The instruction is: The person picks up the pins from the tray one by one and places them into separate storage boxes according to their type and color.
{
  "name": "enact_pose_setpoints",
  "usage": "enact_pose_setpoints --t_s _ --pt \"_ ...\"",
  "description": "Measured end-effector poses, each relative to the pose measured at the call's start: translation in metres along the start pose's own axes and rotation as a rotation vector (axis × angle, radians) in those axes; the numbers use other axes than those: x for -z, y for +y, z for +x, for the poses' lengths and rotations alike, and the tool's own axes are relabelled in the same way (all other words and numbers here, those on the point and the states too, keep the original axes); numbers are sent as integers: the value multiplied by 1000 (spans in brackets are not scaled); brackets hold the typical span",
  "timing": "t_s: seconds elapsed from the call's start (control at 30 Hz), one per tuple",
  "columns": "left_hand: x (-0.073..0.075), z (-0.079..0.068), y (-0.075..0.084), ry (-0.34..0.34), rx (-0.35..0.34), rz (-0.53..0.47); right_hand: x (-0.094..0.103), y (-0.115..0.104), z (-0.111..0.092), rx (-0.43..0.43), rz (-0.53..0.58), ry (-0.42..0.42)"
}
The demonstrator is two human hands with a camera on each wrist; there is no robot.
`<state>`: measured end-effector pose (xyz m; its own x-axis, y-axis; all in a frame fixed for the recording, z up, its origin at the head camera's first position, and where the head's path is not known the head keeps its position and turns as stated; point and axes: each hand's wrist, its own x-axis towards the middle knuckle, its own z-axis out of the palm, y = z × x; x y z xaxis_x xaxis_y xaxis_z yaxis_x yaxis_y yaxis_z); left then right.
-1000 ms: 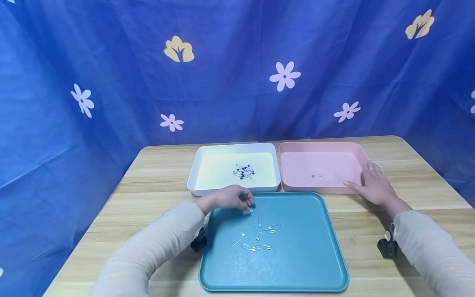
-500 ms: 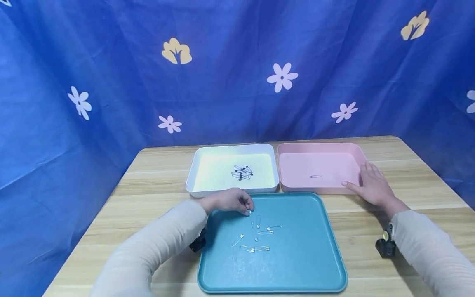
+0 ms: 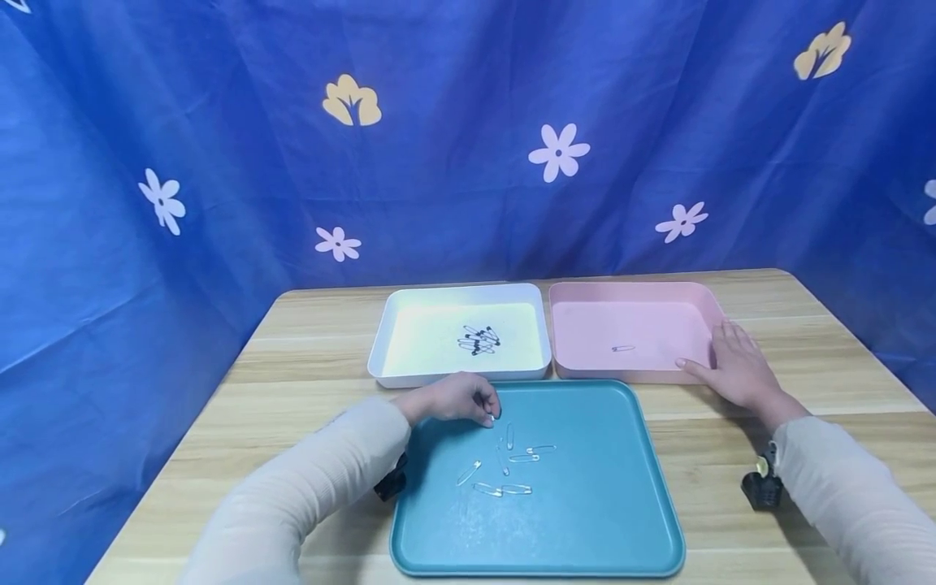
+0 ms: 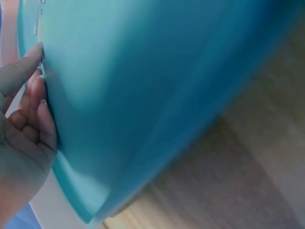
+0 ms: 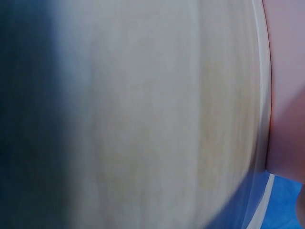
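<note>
My left hand (image 3: 461,398) is over the back left corner of the teal tray (image 3: 585,536), pinching a silver safety pin (image 3: 492,418) between thumb and fingertips. Most of that pin is hidden by the fingers. In the left wrist view the same hand (image 4: 28,109) has its fingertips down at the tray surface. Several silver safety pins (image 3: 517,489) lie scattered on the tray, just in front of the hand. My right hand (image 3: 738,370) rests with extended fingers on the right front corner of the pink tray (image 3: 636,375). One safety pin (image 3: 623,348) lies inside that pink tray.
Behind the teal tray stands a white tray (image 3: 453,379), holding a cluster of black-headed safety pins (image 3: 478,340). The pink tray is directly beside it. Everything stands on a wooden table (image 3: 292,349), with a blue flowered curtain (image 3: 453,195) at the back.
The left fingertips have come down slightly and closed on the safety pin, which showed more of itself a second ago. The right hand stays on the pink tray.
</note>
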<state>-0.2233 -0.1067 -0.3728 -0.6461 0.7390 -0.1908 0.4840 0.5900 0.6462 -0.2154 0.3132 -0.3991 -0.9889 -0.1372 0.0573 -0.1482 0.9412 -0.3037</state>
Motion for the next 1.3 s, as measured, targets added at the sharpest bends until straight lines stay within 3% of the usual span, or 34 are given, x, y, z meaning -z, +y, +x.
enact_pose_setpoints --t_s 0.53,0.87,1.1,1.3 --pt "-1 -1 -2 2 -19 -29 2 0 0 -1 6 -3" --pt "3 -3 1 5 42 13 1 0 0 5 -4 16" --pt "13 -7 10 37 0 -17 1 0 -1 9 -10 27" --pt "17 -1 21 71 -7 -48 2 0 -1 6 5 22"
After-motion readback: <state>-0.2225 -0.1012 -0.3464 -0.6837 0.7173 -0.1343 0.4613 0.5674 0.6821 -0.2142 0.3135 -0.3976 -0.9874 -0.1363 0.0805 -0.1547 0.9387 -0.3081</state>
